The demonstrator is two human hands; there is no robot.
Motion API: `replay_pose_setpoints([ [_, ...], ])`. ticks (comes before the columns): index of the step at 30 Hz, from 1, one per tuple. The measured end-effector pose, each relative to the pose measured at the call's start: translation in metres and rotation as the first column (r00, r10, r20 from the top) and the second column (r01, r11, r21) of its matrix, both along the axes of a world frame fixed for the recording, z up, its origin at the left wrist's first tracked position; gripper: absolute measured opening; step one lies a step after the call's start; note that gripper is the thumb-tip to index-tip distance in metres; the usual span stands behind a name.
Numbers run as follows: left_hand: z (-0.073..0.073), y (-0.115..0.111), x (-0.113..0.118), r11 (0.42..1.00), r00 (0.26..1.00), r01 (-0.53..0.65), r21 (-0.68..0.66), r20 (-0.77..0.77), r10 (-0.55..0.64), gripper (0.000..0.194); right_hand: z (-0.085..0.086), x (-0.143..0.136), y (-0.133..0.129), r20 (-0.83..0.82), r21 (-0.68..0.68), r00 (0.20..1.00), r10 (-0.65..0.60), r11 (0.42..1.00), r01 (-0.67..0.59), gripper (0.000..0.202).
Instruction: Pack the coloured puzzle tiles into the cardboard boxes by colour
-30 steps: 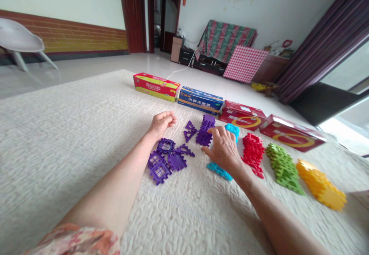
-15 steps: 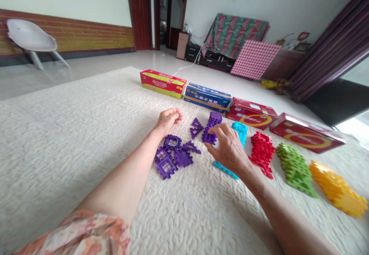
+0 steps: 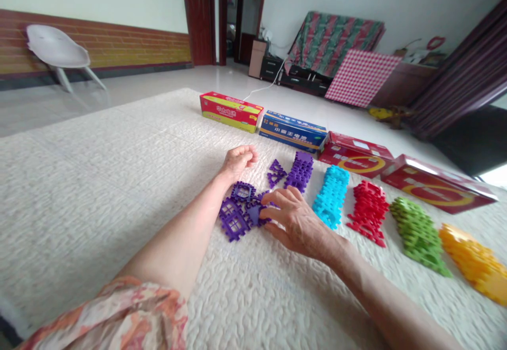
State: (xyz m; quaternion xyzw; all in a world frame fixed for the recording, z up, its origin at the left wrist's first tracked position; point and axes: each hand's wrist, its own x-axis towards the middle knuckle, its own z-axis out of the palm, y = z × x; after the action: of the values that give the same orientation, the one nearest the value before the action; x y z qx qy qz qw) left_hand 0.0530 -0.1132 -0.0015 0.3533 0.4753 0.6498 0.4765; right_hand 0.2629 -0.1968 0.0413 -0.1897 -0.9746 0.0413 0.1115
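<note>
My left hand [image 3: 240,161] rests on the quilted mat with its fingers curled in. Nothing shows in it. Just below it lies a purple frame tile [image 3: 242,191] with a round opening. Two purple window tiles [image 3: 233,219] lie nearer to me. My right hand [image 3: 297,217] reaches over this cluster with fingers apart, its tips at a solid purple square tile [image 3: 252,214]. The hand partly hides that tile and another purple piece behind it. Purple triangle pieces [image 3: 276,173] lie beyond, beside an overlapping row of purple tiles [image 3: 300,171].
Rows of cyan tiles [image 3: 331,194], red tiles [image 3: 368,210], green tiles [image 3: 418,234] and yellow tiles [image 3: 473,263] run to the right. Behind stand a red-yellow box [image 3: 232,112], a blue box [image 3: 293,131] and two dark red boxes [image 3: 354,154] along the mat [image 3: 138,144].
My right hand has moved left and nearer, from the purple row to the loose purple tiles. My left hand stays curled in place. The view has shifted slightly left.
</note>
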Motion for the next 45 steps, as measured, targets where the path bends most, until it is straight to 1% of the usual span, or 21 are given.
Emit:
replay_pose_setpoints([
  [2, 0.000, 0.000, 0.000, 1.000, 1.000, 0.002, 0.009, -0.003, -0.002, 0.020, 0.000, -0.001, 0.000, -0.012, -0.001, 1.000, 0.009, 1.000, -0.009, 0.010],
  [4, 0.000, 0.000, 0.000, 1.000, 1.000, 0.007, 0.014, -0.001, -0.007, 0.020, 0.001, -0.001, 0.000, -0.071, -0.043, 0.997, 0.013, 0.999, -0.016, 0.011],
  [6, 0.000, 0.000, 0.000, 1.000, 1.000, 0.010, 0.012, 0.005, -0.010, 0.019, 0.003, 0.001, 0.002, -0.160, -0.143, 0.987, 0.013, 0.989, -0.036, 0.013],
  [8, 0.000, 0.000, 0.000, 1.000, 1.000, 0.012, 0.009, 0.007, -0.012, 0.020, 0.008, 0.004, 0.003, -0.218, -0.282, 0.975, -0.039, 0.959, -0.025, 0.016],
  [10, 0.000, 0.001, 0.000, 1.000, 1.000, 0.012, 0.010, 0.003, -0.012, 0.020, 0.013, 0.006, 0.003, -0.210, -0.408, 0.968, -0.136, 0.912, 0.039, 0.018],
  [12, 0.000, 0.001, 0.000, 1.000, 1.000, 0.011, 0.009, 0.000, -0.011, 0.021, 0.017, 0.007, 0.003, -0.170, -0.489, 0.963, -0.208, 0.867, 0.101, 0.022],
  [14, 0.000, 0.000, 0.000, 1.000, 1.000, 0.011, 0.005, 0.002, -0.011, 0.021, 0.019, 0.006, 0.002, -0.140, -0.533, 0.965, -0.224, 0.838, 0.117, 0.026],
  [16, 0.001, -0.001, 0.000, 1.000, 1.000, 0.012, 0.005, 0.006, -0.012, 0.021, 0.018, 0.004, 0.003, -0.115, -0.548, 0.967, -0.227, 0.827, 0.129, 0.029],
  [18, 0.001, -0.001, 0.000, 1.000, 1.000, 0.014, 0.009, 0.009, -0.014, 0.021, 0.014, 0.003, 0.004, -0.113, -0.510, 0.957, -0.268, 0.842, 0.176, 0.029],
  [21, 0.000, -0.001, 0.000, 1.000, 1.000, 0.012, 0.014, 0.003, -0.012, 0.021, 0.006, 0.002, 0.007, -0.182, -0.371, 0.912, -0.367, 0.885, 0.282, 0.023],
  [23, -0.001, -0.001, -0.001, 1.000, 1.000, 0.014, 0.014, -0.005, -0.014, 0.021, 0.002, 0.003, 0.008, -0.220, -0.290, 0.897, -0.384, 0.903, 0.316, 0.020],
  [25, -0.001, 0.000, -0.001, 1.000, 1.000, 0.015, 0.012, -0.014, -0.015, 0.020, -0.001, 0.004, 0.009, -0.210, -0.224, 0.906, -0.368, 0.920, 0.321, 0.019],
  [28, -0.001, 0.000, -0.001, 1.000, 1.000, 0.011, 0.012, -0.020, -0.011, 0.020, -0.004, 0.004, 0.006, -0.157, -0.095, 0.924, -0.349, 0.937, 0.337, 0.034],
  [31, -0.001, 0.000, -0.001, 1.000, 1.000, 0.008, 0.009, -0.014, -0.008, 0.020, -0.006, 0.004, 0.002, -0.109, 0.001, 0.925, -0.364, 0.930, 0.367, 0.045],
  [34, 0.000, 0.000, 0.000, 1.000, 1.000, 0.011, 0.010, -0.001, -0.011, 0.020, -0.008, 0.003, 0.000, -0.077, 0.033, 0.921, -0.383, 0.922, 0.386, 0.050],
  [38, 0.001, -0.001, 0.000, 1.000, 1.000, 0.007, 0.010, 0.002, -0.007, 0.019, -0.011, 0.001, -0.002, -0.060, 0.028, 0.919, -0.389, 0.920, 0.391, 0.049],
  [42, 0.001, -0.002, 0.001, 1.000, 1.000, 0.009, 0.010, -0.004, -0.009, 0.020, -0.013, -0.001, -0.003, -0.076, 0.005, 0.919, -0.387, 0.922, 0.388, 0.045],
  [45, 0.001, -0.002, 0.001, 1.000, 1.000, 0.008, 0.002, -0.009, -0.008, 0.020, -0.009, 0.004, 0.002, -0.118, 0.006, 0.924, -0.364, 0.930, 0.367, 0.042],
])
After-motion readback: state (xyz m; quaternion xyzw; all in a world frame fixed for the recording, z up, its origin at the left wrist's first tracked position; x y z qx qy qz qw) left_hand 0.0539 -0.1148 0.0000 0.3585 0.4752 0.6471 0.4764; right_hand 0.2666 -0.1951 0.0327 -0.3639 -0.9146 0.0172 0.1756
